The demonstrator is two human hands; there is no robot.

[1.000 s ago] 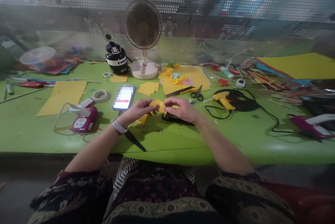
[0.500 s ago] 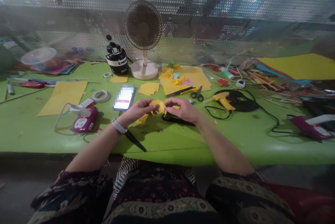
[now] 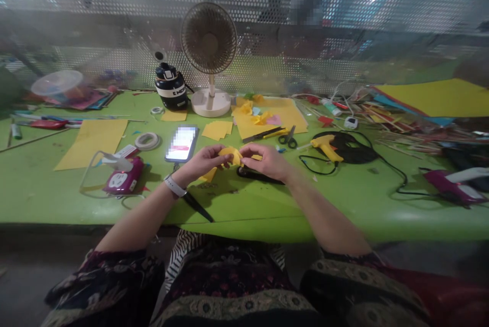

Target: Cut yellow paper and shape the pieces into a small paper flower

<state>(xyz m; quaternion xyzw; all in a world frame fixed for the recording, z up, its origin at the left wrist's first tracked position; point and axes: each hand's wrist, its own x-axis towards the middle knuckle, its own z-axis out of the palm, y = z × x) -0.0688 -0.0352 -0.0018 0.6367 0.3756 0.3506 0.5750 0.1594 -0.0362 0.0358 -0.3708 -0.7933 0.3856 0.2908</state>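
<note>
Almost nothing has moved since a second ago: the hands are in the same spot, and only the paper [image 3: 234, 156] between them looks a little more bunched up. The left hand [image 3: 208, 159] pinches one side of this yellow paper, and the right hand [image 3: 269, 161] pinches the other side with its thumb and finger. The paper is held up over the middle of the table [image 3: 244, 210], near its front edge. The table is bright green and shiny, with tiny dark crumbs on it below the hands. Under the right hand lies a long black thing [image 3: 260, 174], partly hidden. A phone [image 3: 182, 151] with a lit screen lies just past the left hand, and a tape roll [image 3: 146, 140] is to the left of it. Small yellow squares [image 3: 216, 130] lie behind the hands. Scissors [image 3: 288, 139] and a yellow glue gun [image 3: 327, 147] are off to the right. At the back stand a white fan [image 3: 211, 103] and a dark bottle [image 3: 171, 91]. Behind them is a gray wall [image 3: 263, 11] full of little holes, and light shines through it. Thin sticks [image 3: 385, 126] lie in a messy heap at the far right, by big colored sheets [image 3: 431, 99].
</note>
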